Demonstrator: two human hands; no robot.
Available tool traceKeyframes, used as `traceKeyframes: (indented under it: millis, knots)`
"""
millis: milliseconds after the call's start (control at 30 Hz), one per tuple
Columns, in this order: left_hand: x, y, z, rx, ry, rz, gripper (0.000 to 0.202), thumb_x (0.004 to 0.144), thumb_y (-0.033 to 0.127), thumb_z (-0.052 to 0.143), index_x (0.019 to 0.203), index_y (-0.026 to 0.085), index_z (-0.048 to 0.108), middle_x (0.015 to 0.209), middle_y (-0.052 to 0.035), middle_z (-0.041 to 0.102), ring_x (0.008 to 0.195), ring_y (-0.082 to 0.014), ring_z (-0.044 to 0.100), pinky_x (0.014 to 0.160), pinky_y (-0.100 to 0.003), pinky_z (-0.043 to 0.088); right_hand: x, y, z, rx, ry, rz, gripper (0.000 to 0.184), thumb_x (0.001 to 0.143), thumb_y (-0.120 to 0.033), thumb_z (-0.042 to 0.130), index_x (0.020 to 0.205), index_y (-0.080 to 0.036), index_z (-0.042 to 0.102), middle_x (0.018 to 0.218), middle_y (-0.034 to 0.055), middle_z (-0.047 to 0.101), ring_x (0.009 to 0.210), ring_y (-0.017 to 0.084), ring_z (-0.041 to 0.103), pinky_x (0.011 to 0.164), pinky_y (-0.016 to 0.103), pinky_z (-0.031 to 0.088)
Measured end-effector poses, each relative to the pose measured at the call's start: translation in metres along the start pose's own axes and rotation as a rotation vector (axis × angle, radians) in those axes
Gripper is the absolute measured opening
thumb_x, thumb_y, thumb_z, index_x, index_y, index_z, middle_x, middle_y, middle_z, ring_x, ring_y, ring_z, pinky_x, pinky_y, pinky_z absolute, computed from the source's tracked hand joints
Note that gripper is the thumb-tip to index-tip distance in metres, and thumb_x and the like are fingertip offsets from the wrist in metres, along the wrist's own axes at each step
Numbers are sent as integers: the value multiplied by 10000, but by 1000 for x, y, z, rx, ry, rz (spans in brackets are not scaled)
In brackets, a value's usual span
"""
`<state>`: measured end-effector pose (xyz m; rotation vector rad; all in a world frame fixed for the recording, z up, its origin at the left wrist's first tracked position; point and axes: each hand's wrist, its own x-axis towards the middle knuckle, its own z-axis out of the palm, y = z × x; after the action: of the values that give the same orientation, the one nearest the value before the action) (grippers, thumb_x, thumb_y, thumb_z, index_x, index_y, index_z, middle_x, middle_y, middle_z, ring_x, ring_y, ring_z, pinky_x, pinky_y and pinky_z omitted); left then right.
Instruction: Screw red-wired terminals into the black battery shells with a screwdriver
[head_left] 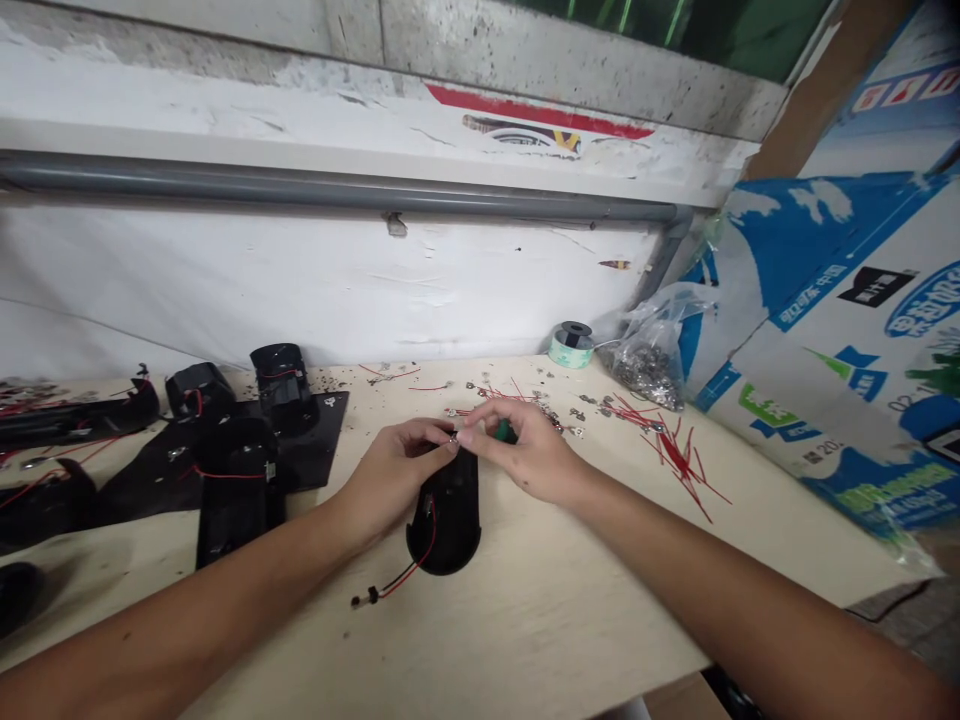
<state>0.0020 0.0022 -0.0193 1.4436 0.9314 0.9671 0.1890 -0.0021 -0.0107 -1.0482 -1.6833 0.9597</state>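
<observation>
At frame centre the left hand [397, 470] pinches the top of a black housing [448, 520], and the right hand [529, 455], clenched on a green tool [505, 431], meets it there. The housing looks like light, rigid plastic, best held by its sides, clear of its thin red wire [409, 575]. It lies on a pale bench [570, 620] under a white wall [300, 290].

Two hands are at work, one left hand [394, 475] and one right hand [529, 455]. There is one black oval housing [448, 520] and one green-handled tool [506, 431]. I count three upright black housings [281, 385] on the left, one spool [571, 345], one clear bag [649, 350] and one printed carton [832, 340]. The loose red wires [679, 455] and small metal terminals [577, 412] are too many to count.
</observation>
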Motion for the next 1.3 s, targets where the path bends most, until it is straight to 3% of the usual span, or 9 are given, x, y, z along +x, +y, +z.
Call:
traceKeyframes:
  millis: [133, 367, 567, 833, 967, 1167, 1300]
  knots:
    - [1, -1, 0, -2, 75, -56, 177, 749, 339, 743, 728, 167, 705, 1247, -88, 652, 1031, -238, 641, 922, -383, 480, 3, 3, -3, 210, 8, 115, 158, 927, -373, 571, 967, -221, 588, 682, -36, 530, 547, 118, 482, 523, 246, 385]
    - [0, 0, -1, -14, 47, -68, 173, 781, 333, 715, 733, 167, 722, 1261, -87, 650, 947, -218, 655, 833, -350, 497, 6, 18, -3, 153, -58, 100, 160, 929, -359, 588, 975, -207, 566, 713, -23, 562, 640, 132, 561, 615, 262, 441]
    - [-1, 2, 1, -52, 23, -56, 175, 800, 344, 714, 718, 190, 707, 1087, -51, 716, 852, -193, 657, 761, -320, 502, 5, 13, 1, 276, -179, 116, 222, 876, -390, 667, 879, -196, 560, 762, -12, 576, 586, 109, 533, 557, 253, 447]
    - [-2, 6, 3, -11, 32, -38, 192, 799, 356, 713, 716, 185, 740, 1149, -63, 697, 904, -207, 663, 839, -343, 514, 1, 20, 4, 220, -208, 139, 185, 962, -374, 565, 1028, -206, 532, 720, -31, 577, 524, 94, 486, 455, 210, 361]
    - [-1, 6, 2, 10, 29, -14, 189, 803, 354, 706, 716, 191, 745, 1205, -64, 680, 1021, -229, 653, 907, -350, 498, 0, 25, 7, 218, -218, 116, 173, 981, -367, 538, 1069, -218, 540, 712, -39, 553, 536, 96, 450, 467, 211, 342]
    - [2, -2, -2, 56, 6, 13, 209, 818, 375, 700, 758, 184, 757, 1230, -84, 652, 1107, -251, 624, 1005, -395, 440, 2, 26, 7, 136, -237, 92, 213, 995, -391, 516, 935, -192, 564, 690, -24, 537, 552, 101, 460, 482, 215, 356]
    - [5, -8, -5, 52, 15, 32, 214, 799, 379, 721, 737, 176, 747, 1173, -88, 648, 1111, -254, 618, 1016, -397, 421, 2, 24, 6, 142, -264, 113, 193, 986, -379, 525, 955, -192, 565, 685, -26, 536, 561, 106, 478, 483, 209, 364]
